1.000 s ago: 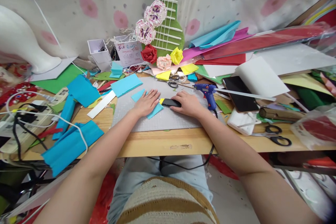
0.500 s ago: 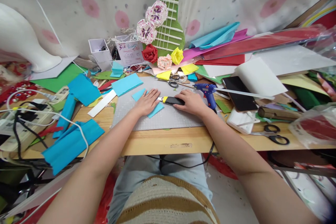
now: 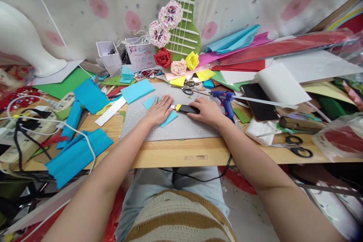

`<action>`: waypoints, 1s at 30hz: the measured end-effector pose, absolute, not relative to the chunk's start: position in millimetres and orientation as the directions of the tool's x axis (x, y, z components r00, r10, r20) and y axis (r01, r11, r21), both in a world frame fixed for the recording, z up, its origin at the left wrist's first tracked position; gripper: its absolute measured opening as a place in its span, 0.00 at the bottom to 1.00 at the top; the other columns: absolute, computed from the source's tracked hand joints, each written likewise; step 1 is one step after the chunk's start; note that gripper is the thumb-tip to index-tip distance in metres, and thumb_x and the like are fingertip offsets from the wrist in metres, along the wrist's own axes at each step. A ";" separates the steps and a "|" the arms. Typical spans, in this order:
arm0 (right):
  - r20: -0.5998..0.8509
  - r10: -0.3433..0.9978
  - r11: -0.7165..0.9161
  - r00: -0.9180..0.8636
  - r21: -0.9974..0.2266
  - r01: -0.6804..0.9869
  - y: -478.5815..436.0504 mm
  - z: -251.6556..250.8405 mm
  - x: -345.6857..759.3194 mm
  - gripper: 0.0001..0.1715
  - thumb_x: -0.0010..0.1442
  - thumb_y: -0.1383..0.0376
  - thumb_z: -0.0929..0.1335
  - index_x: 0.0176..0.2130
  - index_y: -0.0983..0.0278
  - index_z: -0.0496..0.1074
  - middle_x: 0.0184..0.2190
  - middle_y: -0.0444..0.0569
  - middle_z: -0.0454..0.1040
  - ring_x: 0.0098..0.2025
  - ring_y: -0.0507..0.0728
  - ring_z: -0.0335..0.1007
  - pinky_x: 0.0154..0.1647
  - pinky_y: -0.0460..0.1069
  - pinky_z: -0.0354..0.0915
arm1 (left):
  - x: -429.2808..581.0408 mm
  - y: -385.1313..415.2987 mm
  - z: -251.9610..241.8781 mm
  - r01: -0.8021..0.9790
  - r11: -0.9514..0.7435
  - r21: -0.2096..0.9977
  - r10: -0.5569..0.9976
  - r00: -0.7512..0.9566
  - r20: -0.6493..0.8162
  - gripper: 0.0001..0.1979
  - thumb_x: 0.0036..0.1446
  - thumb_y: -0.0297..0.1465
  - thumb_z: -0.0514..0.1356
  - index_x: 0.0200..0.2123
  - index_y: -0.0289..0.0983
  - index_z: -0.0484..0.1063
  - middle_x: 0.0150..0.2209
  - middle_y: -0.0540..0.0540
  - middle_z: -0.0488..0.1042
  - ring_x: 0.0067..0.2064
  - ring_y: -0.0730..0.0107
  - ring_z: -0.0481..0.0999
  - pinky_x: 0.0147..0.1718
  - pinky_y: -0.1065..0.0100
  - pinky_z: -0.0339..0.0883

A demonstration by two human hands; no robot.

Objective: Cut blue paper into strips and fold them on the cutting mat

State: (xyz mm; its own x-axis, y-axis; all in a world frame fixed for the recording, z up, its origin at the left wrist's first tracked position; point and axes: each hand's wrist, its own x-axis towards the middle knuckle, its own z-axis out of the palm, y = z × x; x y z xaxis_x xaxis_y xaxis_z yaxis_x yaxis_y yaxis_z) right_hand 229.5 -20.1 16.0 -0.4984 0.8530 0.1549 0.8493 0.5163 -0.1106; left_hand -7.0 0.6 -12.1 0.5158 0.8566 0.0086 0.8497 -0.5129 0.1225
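My left hand [image 3: 159, 110] lies flat, fingers stretched out, over a light blue paper strip [image 3: 169, 119] on the grey cutting mat [image 3: 195, 130]. Both ends of the strip stick out from under that hand; its middle is covered. A black and yellow utility knife [image 3: 185, 109] lies low over the mat, its front end pointing at my left fingers. My right hand [image 3: 207, 109] is closed around the rear end of the knife, hiding that end. Another light blue paper piece [image 3: 138, 91] rests at the mat's upper left, beside a white strip [image 3: 110, 111].
A blue glue gun [image 3: 224, 100] stands just right of my right hand. Small scissors [image 3: 187, 90] lie behind the mat, larger scissors [image 3: 297, 146] at the right. Blue crepe paper [image 3: 82, 155] and power strips [image 3: 31, 136] crowd the left. A phone [image 3: 259, 102] lies right.
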 end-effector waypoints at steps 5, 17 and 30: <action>0.141 0.855 0.513 -0.499 -0.092 0.853 -20.4 17.9 221.4 0.23 0.58 0.50 0.62 0.46 0.61 0.72 0.43 0.52 0.72 0.48 0.61 0.63 0.37 0.50 0.59 | -6.7 -5.0 -7.0 0.876 -0.468 0.117 0.881 0.451 0.147 0.28 0.64 0.38 0.37 0.65 0.33 0.44 0.67 0.42 0.43 0.68 0.65 0.39 0.64 0.52 0.26; 0.131 0.858 0.507 -0.496 -0.073 0.859 -22.3 18.9 217.3 0.23 0.59 0.50 0.62 0.46 0.61 0.71 0.43 0.52 0.71 0.48 0.61 0.63 0.36 0.50 0.58 | -6.0 -1.6 -13.4 0.961 -0.247 0.125 0.967 0.235 0.102 0.30 0.63 0.37 0.38 0.63 0.25 0.48 0.66 0.35 0.47 0.67 0.58 0.43 0.64 0.54 0.40; 0.145 0.851 0.518 -0.505 -0.065 0.853 -17.9 13.7 214.0 0.23 0.59 0.50 0.62 0.47 0.60 0.71 0.44 0.51 0.71 0.47 0.60 0.63 0.37 0.50 0.58 | -3.4 -1.8 -12.7 0.964 -0.259 0.065 0.966 0.257 0.037 0.31 0.63 0.41 0.36 0.64 0.29 0.48 0.66 0.37 0.46 0.67 0.58 0.44 0.63 0.51 0.38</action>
State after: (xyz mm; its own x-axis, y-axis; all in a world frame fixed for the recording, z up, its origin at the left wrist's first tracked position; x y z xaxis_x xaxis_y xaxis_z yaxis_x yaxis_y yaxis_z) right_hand 214.0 -17.9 13.7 -0.5053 0.8507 0.1447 0.8531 0.5178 -0.0649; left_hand -3.4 -1.8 -12.7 0.2570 0.9657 0.0366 0.9637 -0.2589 0.0655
